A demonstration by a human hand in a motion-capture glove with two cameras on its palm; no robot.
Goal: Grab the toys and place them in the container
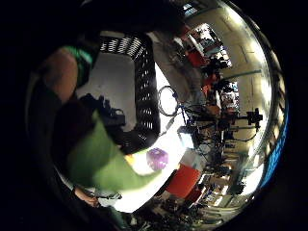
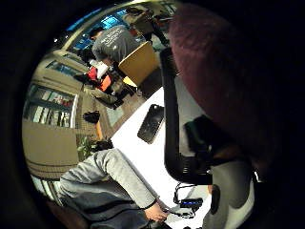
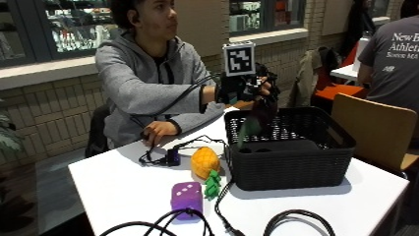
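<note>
A white bench [image 3: 118, 187] in a brick-walled room carries a black basket [image 3: 294, 157]; above its near corner the gloved right hand [image 3: 245, 88] grips a dark red toy with a green stem [image 3: 252, 125], fingers curled round it. A pineapple [image 3: 205, 164] and purple die [image 3: 187, 195] lie beside the basket.
</note>
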